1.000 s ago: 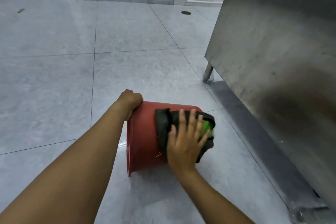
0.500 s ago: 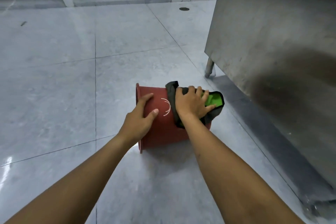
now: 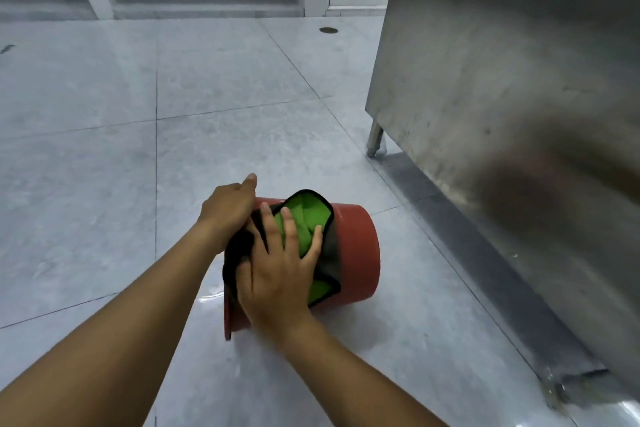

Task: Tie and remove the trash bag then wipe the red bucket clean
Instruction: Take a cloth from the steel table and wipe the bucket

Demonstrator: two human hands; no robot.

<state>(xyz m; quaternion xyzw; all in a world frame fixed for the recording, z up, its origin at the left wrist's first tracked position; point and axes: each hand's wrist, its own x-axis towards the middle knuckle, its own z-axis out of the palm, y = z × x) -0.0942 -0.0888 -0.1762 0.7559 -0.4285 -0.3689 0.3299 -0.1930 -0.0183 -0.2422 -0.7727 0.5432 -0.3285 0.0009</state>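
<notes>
The red bucket (image 3: 358, 253) lies on its side on the grey tiled floor, its rim toward the left and its base toward the right. A green cloth with a black border (image 3: 306, 218) is spread over the bucket's upper wall. My right hand (image 3: 277, 270) lies flat on the cloth, fingers spread, pressing it onto the bucket. My left hand (image 3: 228, 206) grips the bucket's far edge near the rim, thumb up. No trash bag is in view.
A stainless steel cabinet (image 3: 502, 97) on short legs (image 3: 375, 139) stands close on the right of the bucket. Grey floor tiles (image 3: 173, 156) stretch left and ahead to a white wall base. A round floor drain (image 3: 328, 30) sits far ahead.
The bucket has been rolled and shifted slightly toward me. My left hand moved from the bucket's side to its far edge. My right hand slid the cloth left along the wall.
</notes>
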